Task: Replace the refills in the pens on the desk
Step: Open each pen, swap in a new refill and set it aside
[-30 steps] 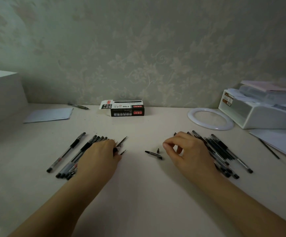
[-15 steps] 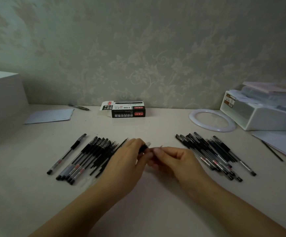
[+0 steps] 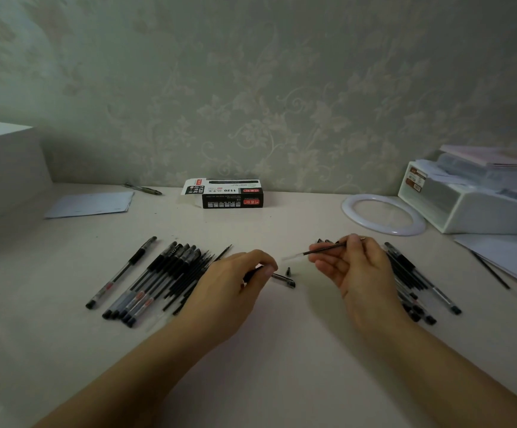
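The right hand (image 3: 359, 270) pinches a thin dark pen refill (image 3: 325, 249) between thumb and fingertips, holding it above the desk with its pale, translucent end (image 3: 291, 257) pointing left toward the other hand. The left hand (image 3: 235, 285) has its fingers curled round a slim black-and-clear pen barrel (image 3: 255, 271), gripped low over the tabletop. Just beyond the left fingertips, a black pen cap with a clip (image 3: 285, 279) lies on the pale cream desk (image 3: 281, 350), and a tiny black cone-shaped tip piece (image 3: 288, 271) stands just beside it, between the two hands.

To the left of the left hand lies a fanned row of black-gripped clear-barrelled pens (image 3: 164, 276), with one pen (image 3: 121, 271) lying apart on its far left side. Behind the right hand lies a second heap of similar black pens (image 3: 417, 282), partly hidden by the wrist.

At the back edge, against the floral wallpaper, sits a black, white and red cardboard refill box (image 3: 232, 196) with its flap open. Left of it lie a single dark pen (image 3: 142, 189) and a pale blue sheet of paper (image 3: 92, 203). On the right are a white ring-shaped lamp (image 3: 353, 217), a white plastic storage box (image 3: 479, 211) with papers stacked on top, loose white sheets (image 3: 504, 257) and a thin black stick (image 3: 492, 273) beside them.
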Available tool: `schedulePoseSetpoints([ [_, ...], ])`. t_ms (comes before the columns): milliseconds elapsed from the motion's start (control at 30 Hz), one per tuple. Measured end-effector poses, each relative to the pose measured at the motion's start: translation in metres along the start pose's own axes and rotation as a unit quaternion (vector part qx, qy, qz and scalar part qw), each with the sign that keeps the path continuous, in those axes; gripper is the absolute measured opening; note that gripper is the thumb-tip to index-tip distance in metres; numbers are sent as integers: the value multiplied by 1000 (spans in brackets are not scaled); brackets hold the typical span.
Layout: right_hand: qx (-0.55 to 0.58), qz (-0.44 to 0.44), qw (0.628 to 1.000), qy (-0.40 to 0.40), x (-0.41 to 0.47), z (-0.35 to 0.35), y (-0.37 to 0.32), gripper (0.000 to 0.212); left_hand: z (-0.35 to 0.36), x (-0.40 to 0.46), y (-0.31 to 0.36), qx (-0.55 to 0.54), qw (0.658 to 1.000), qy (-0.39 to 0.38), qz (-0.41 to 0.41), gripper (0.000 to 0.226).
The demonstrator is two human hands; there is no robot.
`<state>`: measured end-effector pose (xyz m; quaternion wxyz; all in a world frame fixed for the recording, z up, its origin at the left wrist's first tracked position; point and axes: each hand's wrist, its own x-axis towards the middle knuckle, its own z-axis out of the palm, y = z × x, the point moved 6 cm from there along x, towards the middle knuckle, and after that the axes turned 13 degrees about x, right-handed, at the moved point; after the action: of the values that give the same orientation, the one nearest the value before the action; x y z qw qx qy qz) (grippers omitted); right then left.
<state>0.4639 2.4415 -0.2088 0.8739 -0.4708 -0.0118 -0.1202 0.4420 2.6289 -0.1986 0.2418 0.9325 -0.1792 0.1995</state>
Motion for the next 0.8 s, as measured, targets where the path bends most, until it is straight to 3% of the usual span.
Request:
schedulePoseSetpoints([
  [567,-12,13,999,-46,0,3,5,25,-3,-1,7,-26,1000,-5,14,20],
  [700,-174,-11,978,-117,-6,14,6,22,-1,-1,7,-29,999,-13,12,17],
  [800,-368,-65,911,-176,-15,24,8,16,-2,-1,7,-40,999,-3,12,16],
])
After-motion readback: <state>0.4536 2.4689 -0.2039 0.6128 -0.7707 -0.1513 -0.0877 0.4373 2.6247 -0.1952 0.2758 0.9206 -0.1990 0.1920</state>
